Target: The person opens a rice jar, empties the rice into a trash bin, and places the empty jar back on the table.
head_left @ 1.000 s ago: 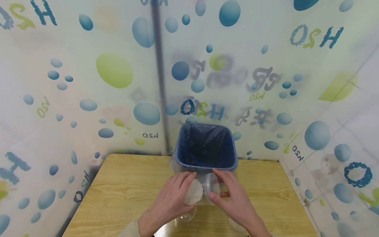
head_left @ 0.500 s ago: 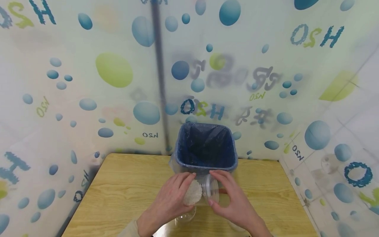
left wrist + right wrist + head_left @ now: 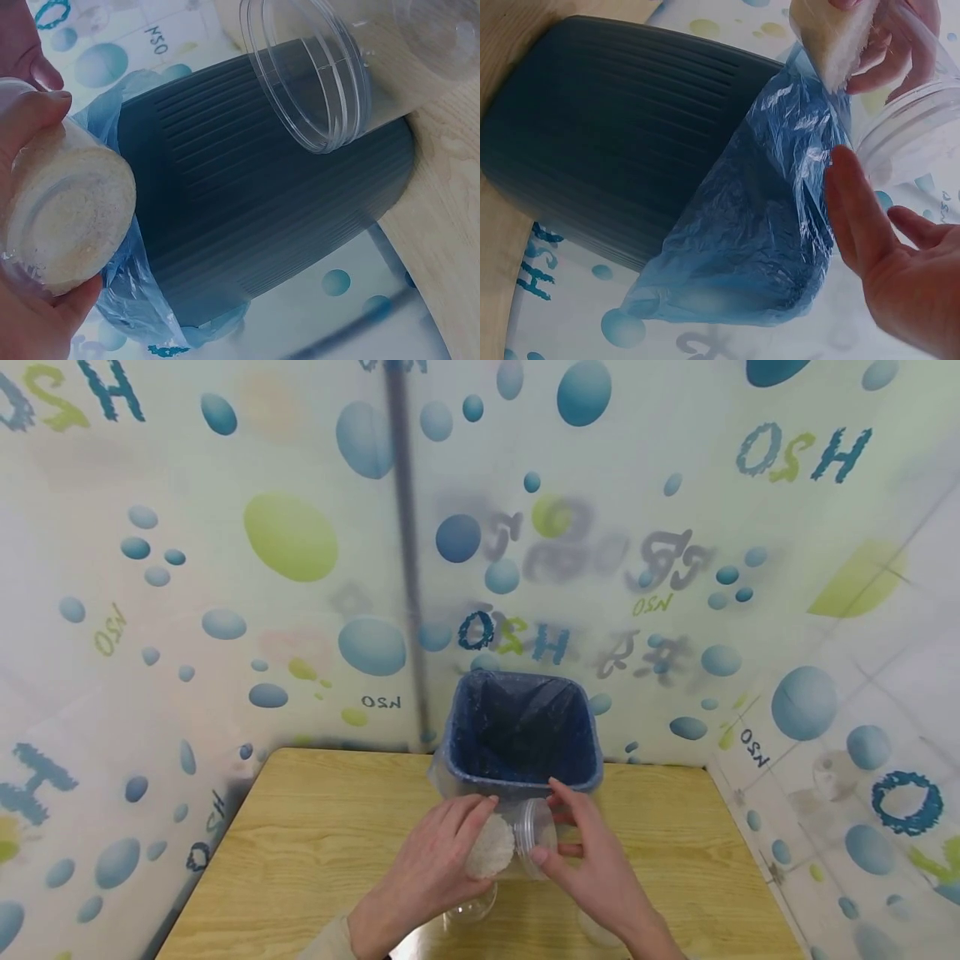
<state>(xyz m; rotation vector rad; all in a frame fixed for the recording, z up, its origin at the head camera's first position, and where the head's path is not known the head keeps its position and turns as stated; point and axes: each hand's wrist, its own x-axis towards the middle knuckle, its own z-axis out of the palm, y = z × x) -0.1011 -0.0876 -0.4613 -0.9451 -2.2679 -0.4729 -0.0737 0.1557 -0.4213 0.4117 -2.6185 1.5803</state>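
Observation:
My left hand [image 3: 423, 860] grips a clear jar [image 3: 71, 217] by its base end. The jar is held sideways above the table, with white, grainy contents [image 3: 491, 847] gathered at that end. Its clear, ridged lid end [image 3: 536, 835] points toward my right hand [image 3: 592, 856]. In the head view the right thumb lies against the lid's near edge, while the index finger is raised off its far edge. The right wrist view shows the right fingers [image 3: 862, 217] straight beside the clear rim [image 3: 907, 120], without wrapping it.
Behind the hands stands a dark ribbed waste bin [image 3: 255, 180] lined with a blue plastic bag [image 3: 750, 202]. An uncovered clear jar [image 3: 337, 82] stands on the wooden table [image 3: 315, 835]. Another pale container [image 3: 597, 931] is partly hidden under the right forearm. A patterned curtain [image 3: 300, 610] hangs behind.
The right fingers move along the lid's edge, and the index finger now lifts away from it. My left hand and the jar stay nearly still.

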